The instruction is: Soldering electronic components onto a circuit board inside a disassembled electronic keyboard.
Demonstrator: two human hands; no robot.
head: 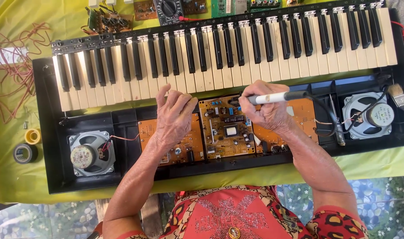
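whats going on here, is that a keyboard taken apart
Yes. A person is bent over an opened electronic keyboard lying on a green cloth, its key bed tipped back to expose the insides. The right hand holds a soldering iron in a closed grip, tip at the middle circuit board. The left hand rests on the orange board beside it. Speakers sit at each end; tape rolls lie left.

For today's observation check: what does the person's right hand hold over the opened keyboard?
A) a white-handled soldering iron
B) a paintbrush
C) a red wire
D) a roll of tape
A: the right hand grips a white-handled soldering iron above the circuit board.
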